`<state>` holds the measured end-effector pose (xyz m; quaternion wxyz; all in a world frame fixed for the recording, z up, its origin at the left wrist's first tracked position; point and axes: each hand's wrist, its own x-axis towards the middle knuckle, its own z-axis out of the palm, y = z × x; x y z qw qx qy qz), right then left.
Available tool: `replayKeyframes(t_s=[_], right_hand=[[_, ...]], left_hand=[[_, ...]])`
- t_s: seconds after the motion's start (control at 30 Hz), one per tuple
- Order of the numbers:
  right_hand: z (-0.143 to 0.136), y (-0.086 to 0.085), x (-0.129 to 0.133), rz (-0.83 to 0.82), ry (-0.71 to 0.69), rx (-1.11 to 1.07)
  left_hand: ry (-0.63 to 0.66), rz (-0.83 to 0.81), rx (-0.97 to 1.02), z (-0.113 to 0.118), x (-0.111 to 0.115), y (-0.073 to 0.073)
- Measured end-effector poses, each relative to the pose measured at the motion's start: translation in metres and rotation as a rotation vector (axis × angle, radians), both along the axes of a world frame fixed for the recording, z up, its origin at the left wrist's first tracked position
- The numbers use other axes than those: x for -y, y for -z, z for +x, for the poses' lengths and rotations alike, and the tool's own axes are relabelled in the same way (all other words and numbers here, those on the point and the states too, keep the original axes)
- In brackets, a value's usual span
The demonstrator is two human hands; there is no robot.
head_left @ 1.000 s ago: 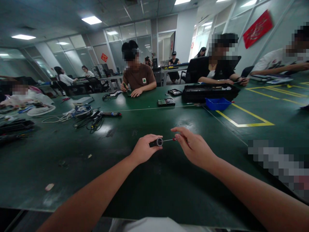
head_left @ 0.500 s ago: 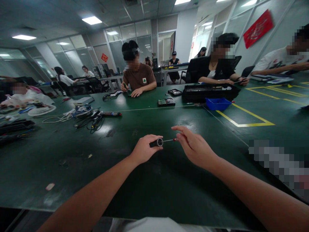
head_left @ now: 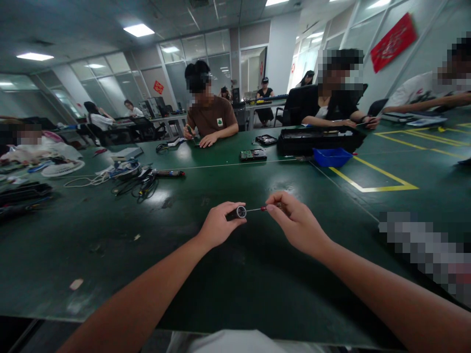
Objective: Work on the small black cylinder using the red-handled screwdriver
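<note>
My left hand is wrapped round a short black cylindrical part with a pale ring at its end, held above the green table. To its right, my right hand grips a screwdriver with a red collar, fingers curled over its handle. The thin metal shaft points left and its tip meets the cylindrical part's ringed end. Whether the tip sits inside the part cannot be made out.
Beyond my hands lie a green circuit board, a blue tray, a long black housing and tangled cables. A pixelated object is at the right. A person in brown sits opposite.
My right hand's fingers have curled in from a more extended pose and closed round the screwdriver handle. Both hands and the cylindrical part have shifted very slightly up and left.
</note>
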<state>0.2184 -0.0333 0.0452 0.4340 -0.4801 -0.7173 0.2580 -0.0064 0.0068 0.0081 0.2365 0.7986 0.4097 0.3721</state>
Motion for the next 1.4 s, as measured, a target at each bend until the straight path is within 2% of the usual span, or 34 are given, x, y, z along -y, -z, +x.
replayKeyframes(t_s=[0.17,0.23,0.3,0.4,0.53,0.7,1.07,1.4], right_hand=[[0.0,0.011,-0.016,-0.279,0.053,-0.611],[0.001,0.014,-0.02,-0.297,0.113,-0.702],[0.002,0.014,-0.02,-0.202,0.138,-0.624],[0.001,0.011,-0.013,-0.061,0.119,-0.38],[-0.002,0.005,-0.002,0.018,0.13,-0.144],[-0.003,0.002,0.002,0.078,0.115,0.002],[-0.002,0.002,0.006,0.129,0.116,0.007],[-0.002,0.003,0.002,0.063,0.119,-0.036]], left_hand=[[0.054,0.13,-0.058,-0.002,-0.002,-0.002],[0.039,0.151,-0.062,-0.002,-0.003,-0.002],[0.013,0.135,-0.056,-0.002,-0.003,-0.002],[-0.011,0.104,-0.066,-0.002,-0.002,-0.001],[-0.036,0.073,-0.088,-0.001,0.001,-0.003],[-0.032,0.078,-0.103,0.0,0.002,-0.002],[-0.048,0.056,-0.089,0.001,0.001,-0.003],[-0.025,0.051,-0.117,0.002,0.004,-0.005]])
